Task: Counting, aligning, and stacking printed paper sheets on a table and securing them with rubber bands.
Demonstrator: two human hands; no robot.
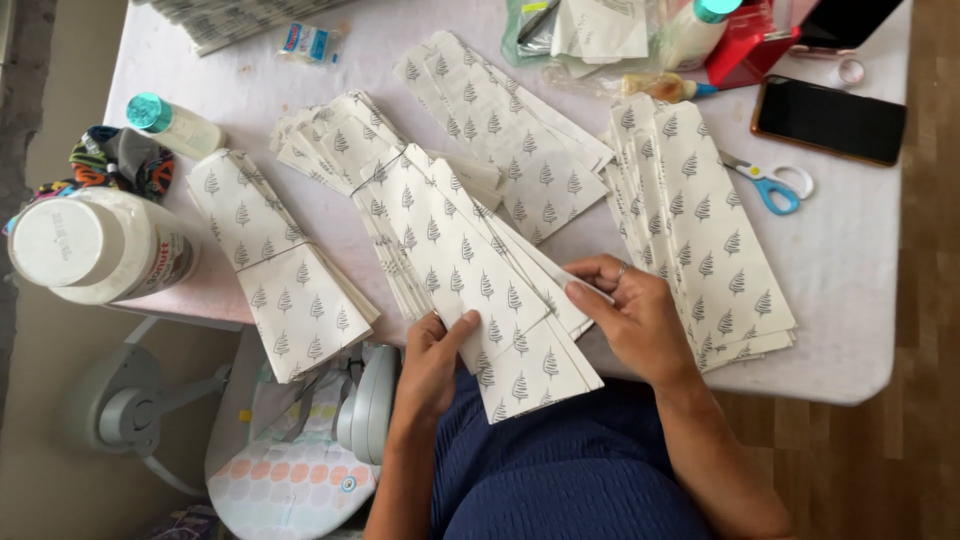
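Head view: at the surface's [850, 300] near edge, both hands, left hand [432, 352] and right hand [632, 312], are closed on a stack of tree-printed paper bags [470, 270]; scissors [772, 184] lie toward the right edge.

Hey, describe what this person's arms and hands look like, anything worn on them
Both forearms are bare, with no sleeves or gloves showing. The right hand wears a thin silvery ring on one finger. The left hand shows no ring, watch or bracelet.

From my remote view this looks like a home craft corner, not a shop or a factory. I see a small white table [860, 300] on wood flooring, cluttered with household things: a phone [830, 120], blue-handled scissors [772, 184], glue bottles [172, 122] and a desk fan [365, 400] below.
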